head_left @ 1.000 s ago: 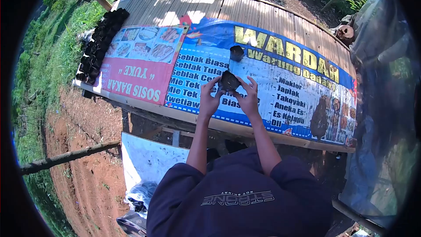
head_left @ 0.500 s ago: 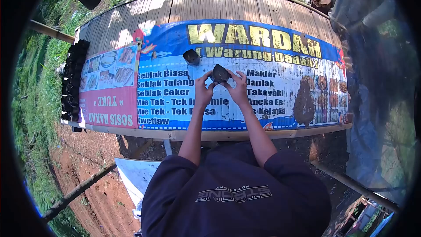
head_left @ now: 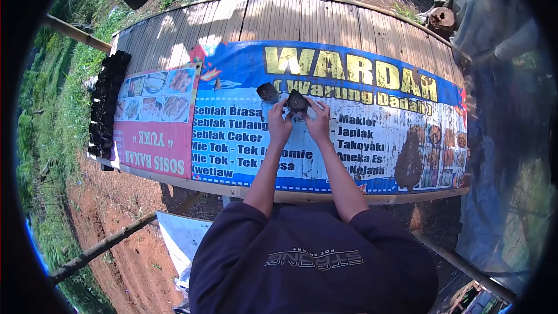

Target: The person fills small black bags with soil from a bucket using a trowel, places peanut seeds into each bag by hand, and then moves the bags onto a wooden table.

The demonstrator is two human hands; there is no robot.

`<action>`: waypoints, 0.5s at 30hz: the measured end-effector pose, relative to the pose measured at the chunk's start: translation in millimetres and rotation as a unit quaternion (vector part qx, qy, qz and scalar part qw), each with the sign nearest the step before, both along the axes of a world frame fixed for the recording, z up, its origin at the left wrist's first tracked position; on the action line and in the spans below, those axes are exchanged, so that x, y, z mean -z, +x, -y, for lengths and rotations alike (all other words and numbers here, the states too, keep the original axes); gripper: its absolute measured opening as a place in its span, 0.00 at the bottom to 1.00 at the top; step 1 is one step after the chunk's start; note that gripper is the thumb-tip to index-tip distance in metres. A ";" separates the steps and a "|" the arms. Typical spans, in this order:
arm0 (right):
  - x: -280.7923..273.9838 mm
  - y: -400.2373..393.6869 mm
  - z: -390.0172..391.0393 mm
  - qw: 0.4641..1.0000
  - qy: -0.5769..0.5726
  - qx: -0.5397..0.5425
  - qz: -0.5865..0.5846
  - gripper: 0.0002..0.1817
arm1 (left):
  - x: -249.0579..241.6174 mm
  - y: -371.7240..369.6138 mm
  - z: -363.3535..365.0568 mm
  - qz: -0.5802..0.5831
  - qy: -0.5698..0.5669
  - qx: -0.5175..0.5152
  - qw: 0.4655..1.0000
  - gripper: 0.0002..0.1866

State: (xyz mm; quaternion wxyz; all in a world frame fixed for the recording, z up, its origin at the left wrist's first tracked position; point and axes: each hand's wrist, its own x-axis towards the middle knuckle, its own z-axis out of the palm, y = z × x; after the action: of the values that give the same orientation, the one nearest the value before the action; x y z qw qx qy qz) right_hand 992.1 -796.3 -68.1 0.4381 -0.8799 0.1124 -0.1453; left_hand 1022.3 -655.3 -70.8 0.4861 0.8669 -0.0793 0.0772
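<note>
A small black plastic seedling bag (head_left: 297, 102), its open mouth facing up with dark soil showing inside, is held between my two hands over the printed banner (head_left: 360, 131). My left hand (head_left: 279, 124) grips its left side, and my right hand (head_left: 317, 123) has its fingers on the right side. Just left of it, a second black seedling bag (head_left: 267, 92) stands on the banner, dark inside and close to my left fingertips. Whether the held bag's base touches the banner is hidden by my fingers.
Rows of black seedling bags (head_left: 109, 104) stand along the table's left end. The banner lies over a bamboo-slat table (head_left: 232, 17), and a dark wet patch (head_left: 410, 160) marks its right part. Plastic sheeting (head_left: 500, 93) hangs on the right; a cut log (head_left: 442, 20) lies beyond the far corner.
My hands have carried the held seedling bag away from me and slightly left, nearer the standing one. The camera view has shifted a little; the standing bag keeps its place on the banner.
</note>
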 end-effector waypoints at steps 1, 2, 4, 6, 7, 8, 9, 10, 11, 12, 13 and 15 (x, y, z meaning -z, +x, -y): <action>0.6 3.2 -0.3 1.000 -0.002 0.005 0.005 0.32 | -2.9 1.2 2.0 -0.001 0.005 -0.008 1.000 0.30; 1.3 5.7 -0.2 1.000 -0.004 0.011 0.010 0.32 | -4.0 2.9 3.7 -0.002 0.000 -0.010 1.000 0.30; 8.0 8.8 0.9 1.000 0.001 0.024 0.007 0.32 | -1.3 6.2 7.3 -0.003 -0.010 -0.012 1.000 0.29; 14.8 14.4 3.2 0.999 0.005 0.035 0.005 0.33 | -0.7 10.3 10.3 -0.007 -0.008 -0.010 1.000 0.28; 18.8 15.7 4.6 0.999 0.006 0.038 0.003 0.33 | -0.7 11.0 10.8 -0.010 -0.006 -0.009 1.000 0.28; 23.1 16.2 5.5 0.999 0.009 0.041 -0.001 0.34 | -0.5 11.1 10.9 -0.004 -0.001 -0.012 1.000 0.27; 23.2 16.7 6.5 0.999 0.012 0.040 -0.004 0.34 | -0.7 10.6 11.1 0.001 0.005 -0.014 1.000 0.27; 23.5 15.4 7.2 0.999 -0.008 0.032 0.000 0.34 | -0.9 9.1 10.9 0.006 0.011 -0.015 1.000 0.27; 23.4 14.1 9.0 0.999 -0.029 0.025 0.005 0.34 | -1.2 6.8 10.9 0.000 0.013 -0.029 0.999 0.26; 19.9 13.6 9.9 0.999 -0.050 0.018 0.010 0.34 | -0.5 3.9 11.3 -0.005 0.014 -0.043 0.999 0.26; 16.6 12.5 9.8 0.998 -0.063 0.024 0.009 0.34 | 0.3 2.0 11.7 -0.011 0.015 -0.056 0.998 0.25; 13.4 9.6 8.4 0.995 -0.089 0.038 0.006 0.33 | 3.7 0.1 10.4 -0.008 0.024 -0.049 0.998 0.24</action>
State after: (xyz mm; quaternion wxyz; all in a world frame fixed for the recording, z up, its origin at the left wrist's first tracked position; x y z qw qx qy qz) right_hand 1001.6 -804.8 -81.6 0.3528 -0.9098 0.1293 -0.1766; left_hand 1022.4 -665.7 -74.5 0.4611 0.8819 -0.0345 0.0924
